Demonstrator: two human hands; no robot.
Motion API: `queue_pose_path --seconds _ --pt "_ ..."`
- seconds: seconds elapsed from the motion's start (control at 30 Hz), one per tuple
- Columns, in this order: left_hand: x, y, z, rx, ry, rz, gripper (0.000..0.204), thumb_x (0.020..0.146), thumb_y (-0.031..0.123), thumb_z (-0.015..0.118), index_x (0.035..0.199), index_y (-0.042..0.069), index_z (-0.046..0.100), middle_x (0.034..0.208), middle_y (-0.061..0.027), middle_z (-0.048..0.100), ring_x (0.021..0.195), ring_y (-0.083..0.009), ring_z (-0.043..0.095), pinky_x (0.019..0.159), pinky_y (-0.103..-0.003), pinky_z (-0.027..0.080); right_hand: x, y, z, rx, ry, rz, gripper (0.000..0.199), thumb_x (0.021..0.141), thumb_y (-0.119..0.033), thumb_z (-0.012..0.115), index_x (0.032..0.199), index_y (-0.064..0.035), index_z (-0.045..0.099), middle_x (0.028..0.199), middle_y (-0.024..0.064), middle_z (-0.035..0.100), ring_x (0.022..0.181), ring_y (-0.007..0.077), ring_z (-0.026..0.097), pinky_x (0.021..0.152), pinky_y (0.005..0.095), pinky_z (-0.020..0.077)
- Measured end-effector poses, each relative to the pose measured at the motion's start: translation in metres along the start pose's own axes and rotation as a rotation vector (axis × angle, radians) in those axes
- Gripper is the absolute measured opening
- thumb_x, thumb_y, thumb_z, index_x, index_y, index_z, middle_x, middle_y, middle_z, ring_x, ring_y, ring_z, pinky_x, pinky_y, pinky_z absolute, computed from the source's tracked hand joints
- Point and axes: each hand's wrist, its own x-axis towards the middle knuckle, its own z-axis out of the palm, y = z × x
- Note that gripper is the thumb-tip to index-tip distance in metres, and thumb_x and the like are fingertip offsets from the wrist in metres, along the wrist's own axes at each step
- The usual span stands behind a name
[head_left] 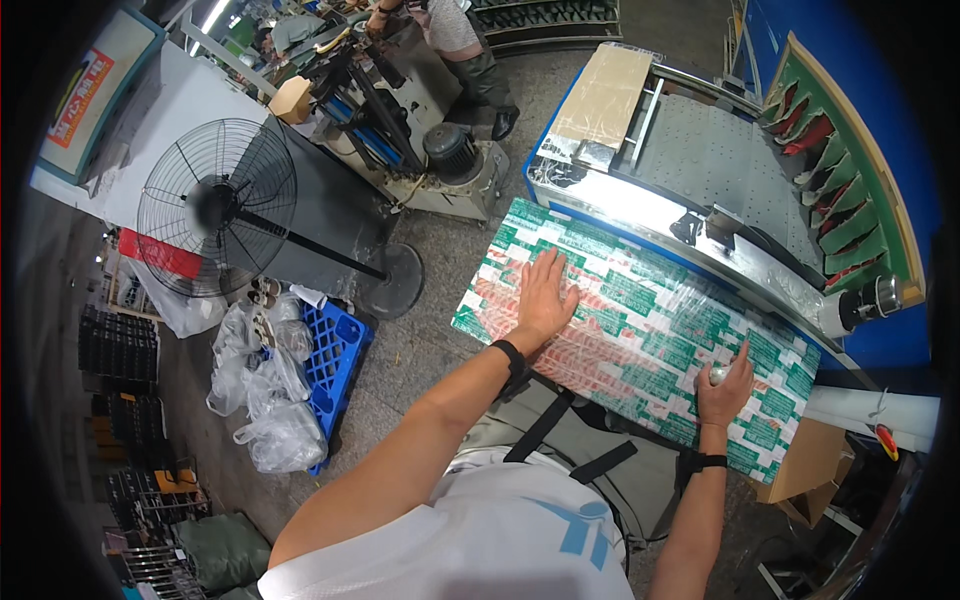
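A board or tabletop covered in a green, white and red print under clear shiny film (650, 290) lies in front of me. My left hand (546, 297) rests palm down on its left part, fingers stretched out and holding nothing. Toward the right part, my right hand (727, 388) is on the same surface. Its fingers curl round a small silvery-white object (718, 375), while the index finger points forward. The kind of that object cannot be made out.
Beyond the board stands a machine with a perforated grey bed (700, 140). A standing fan (217, 208) is at left, by a blue plastic pallet (335, 360) with clear bags (285, 430). An open cardboard box (808, 465) sits at right. Another person (470, 55) stands at the back.
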Motion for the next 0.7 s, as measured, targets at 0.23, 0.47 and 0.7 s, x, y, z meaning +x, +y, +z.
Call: queue_pose_path --seconds 0.23,0.47,0.7 --pt "0.0002 0.0002 0.0001 0.025 0.001 0.005 0.073 0.103 0.034 0.063 0.164 -0.001 0.044 0.175 -0.0236 0.036 0.166 -0.0416 0.027 0.138 -0.059 0.013 0.0012 -0.0009 0.0000 0.002 0.003 -0.002 0.090 0.087 -0.022 0.079 0.167 -0.0004 0.044 0.120 0.0187 0.066 0.112 0.0394 0.063 0.106 0.0518 0.0492" --pt "-0.0002 0.0010 0.0001 0.019 0.011 0.000 0.072 0.101 0.033 0.065 0.163 0.000 0.046 0.175 -0.0228 0.038 0.165 -0.0414 0.028 0.138 -0.059 0.014 -0.0002 0.0011 0.0018 -0.001 0.018 -0.013 0.090 0.087 -0.022 0.079 0.167 -0.0004 0.045 0.120 0.0188 0.066 0.112 0.0393 0.063 0.106 0.0517 0.0493" --pt "-0.0004 -0.0011 0.0024 0.020 0.037 0.014 0.073 0.100 0.033 0.066 0.162 0.001 0.047 0.174 -0.0226 0.039 0.165 -0.0424 0.030 0.137 -0.060 0.016 0.0015 -0.0018 -0.0003 0.013 0.024 -0.023 0.089 0.087 -0.022 0.080 0.166 -0.0001 0.046 0.119 0.0185 0.065 0.111 0.0392 0.063 0.106 0.0518 0.0492"
